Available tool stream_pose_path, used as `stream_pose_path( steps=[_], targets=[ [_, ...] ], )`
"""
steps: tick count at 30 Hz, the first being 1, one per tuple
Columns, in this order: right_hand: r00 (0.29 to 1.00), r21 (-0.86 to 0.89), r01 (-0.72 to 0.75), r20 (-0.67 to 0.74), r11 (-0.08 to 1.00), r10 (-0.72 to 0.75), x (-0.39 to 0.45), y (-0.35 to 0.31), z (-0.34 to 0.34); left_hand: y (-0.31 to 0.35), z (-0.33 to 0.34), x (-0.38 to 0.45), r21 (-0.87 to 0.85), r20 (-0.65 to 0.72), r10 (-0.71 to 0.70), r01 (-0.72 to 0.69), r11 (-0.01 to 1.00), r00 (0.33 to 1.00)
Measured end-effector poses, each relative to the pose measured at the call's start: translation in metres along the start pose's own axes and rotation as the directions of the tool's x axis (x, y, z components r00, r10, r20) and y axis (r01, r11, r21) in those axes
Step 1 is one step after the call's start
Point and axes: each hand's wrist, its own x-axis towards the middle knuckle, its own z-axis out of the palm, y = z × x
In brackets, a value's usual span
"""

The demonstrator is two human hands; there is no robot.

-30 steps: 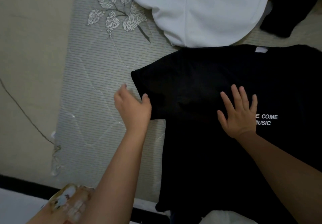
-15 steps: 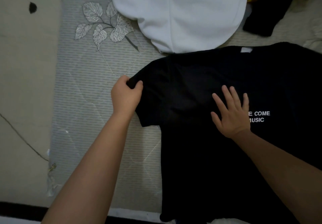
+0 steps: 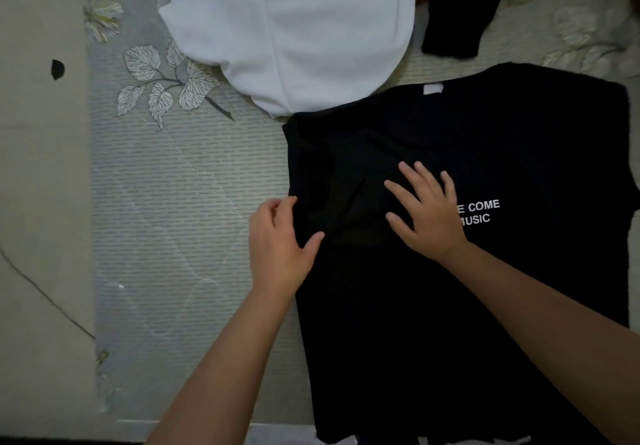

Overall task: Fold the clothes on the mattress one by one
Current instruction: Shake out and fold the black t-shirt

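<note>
A black T-shirt (image 3: 450, 306) with white lettering lies spread on the grey patterned mattress (image 3: 180, 209). Its left sleeve is folded inward, so the left side runs in a nearly straight edge. My left hand (image 3: 280, 247) holds that folded edge, with its fingers curled at the side and its thumb on top of the cloth. Just left of the lettering, my right hand (image 3: 427, 212) lies flat on the chest of the shirt with fingers spread.
A white garment (image 3: 294, 29) lies above the T-shirt, touching its collar side. Another black garment (image 3: 460, 5) lies at the top right. A beige floor (image 3: 41, 202) with a thin cable borders the mattress on the left.
My left hand took the outstretched left sleeve and brought it rightward and down over the shirt body. The right hand stayed pressed flat on the chest.
</note>
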Motion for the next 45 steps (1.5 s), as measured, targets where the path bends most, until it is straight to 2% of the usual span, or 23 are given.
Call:
stream_pose_path(
  steps=[2,4,6,9,11,13,15,17,19,21,23,25,27,30,32,36,40,43,45],
  targets=[
    [0.992,0.103,-0.101,-0.063,0.99,0.108,0.01,-0.008,-0.007,-0.005,0.009,-0.008,0.045,0.063,-0.093,0.09,0.995,0.994],
    [0.983,0.226,-0.172,-0.029,0.959,0.183,0.031,-0.018,-0.014,-0.004,0.016,-0.015,0.026,0.062,-0.089,0.087,0.996,0.994],
    [0.987,0.297,-0.161,0.049,0.941,0.154,0.054,-0.028,-0.014,-0.002,0.021,-0.021,0.028,0.059,-0.077,0.076,0.997,0.995],
    [0.978,0.255,-0.144,0.183,0.956,0.098,0.073,-0.042,-0.011,0.004,0.027,-0.031,-0.001,-0.034,-0.058,0.058,0.998,0.998],
    [0.975,0.328,-0.184,0.184,0.927,0.129,0.072,-0.042,-0.013,0.004,0.027,-0.036,-0.054,-0.091,-0.039,0.034,0.998,0.995],
    [0.969,0.42,-0.247,0.115,0.873,0.218,0.062,-0.033,-0.02,0.0,0.028,-0.043,-0.073,-0.106,-0.001,-0.007,0.997,0.994],
    [0.958,0.392,-0.284,0.085,0.875,0.273,0.055,-0.023,-0.025,-0.003,0.032,-0.047,-0.061,-0.102,0.082,-0.088,0.994,0.991],
    [0.952,0.23,-0.293,0.155,0.928,0.262,0.053,-0.019,-0.024,-0.004,0.037,-0.05,-0.02,-0.058,0.176,-0.178,0.984,0.983],
    [0.967,0.134,-0.231,0.145,0.964,0.211,0.057,-0.022,-0.025,-0.004,0.038,-0.051,0.037,-0.062,0.228,-0.226,0.973,0.972],
    [0.997,0.187,-0.083,0.007,0.979,0.083,0.069,-0.034,-0.032,-0.004,0.036,-0.052,-0.038,-0.111,0.144,-0.149,0.988,0.983],
    [0.998,0.255,0.015,-0.067,0.967,0.002,0.087,-0.051,-0.039,-0.001,0.031,-0.051,-0.207,-0.135,-0.083,0.054,0.977,0.987],
    [1.0,0.308,0.003,0.011,0.951,-0.006,0.111,-0.066,-0.042,0.002,0.03,-0.045,-0.32,-0.088,-0.313,0.271,0.908,0.946],
    [0.989,0.217,0.03,0.137,0.976,-0.061,0.129,-0.08,-0.039,0.002,0.034,-0.035,-0.309,-0.015,-0.429,0.403,0.861,0.903],
    [0.972,0.13,0.164,0.149,0.978,-0.183,0.145,-0.097,-0.032,0.0,0.039,-0.025,-0.328,0.029,-0.467,0.45,0.831,0.884],
    [0.975,0.139,0.179,0.105,0.974,-0.194,0.155,-0.106,-0.024,-0.003,0.042,-0.025,-0.334,0.02,-0.474,0.453,0.827,0.88],
    [0.954,-0.047,0.289,0.1,0.956,-0.283,0.164,-0.105,-0.006,-0.012,0.04,-0.027,-0.323,0.046,-0.513,0.499,0.804,0.857],
    [0.948,-0.141,0.319,0.072,0.937,-0.311,0.15,-0.094,0.004,-0.015,0.034,-0.021,-0.303,0.083,-0.54,0.537,0.787,0.838],
    [0.95,-0.075,0.312,0.024,0.947,-0.311,0.129,-0.079,-0.005,-0.017,0.028,-0.026,-0.359,0.047,-0.551,0.529,0.769,0.833],
    [0.97,-0.014,0.241,-0.04,0.97,-0.241,0.103,-0.06,-0.012,-0.019,0.024,-0.035,-0.365,-0.029,-0.543,0.497,0.787,0.839]
  ],
)
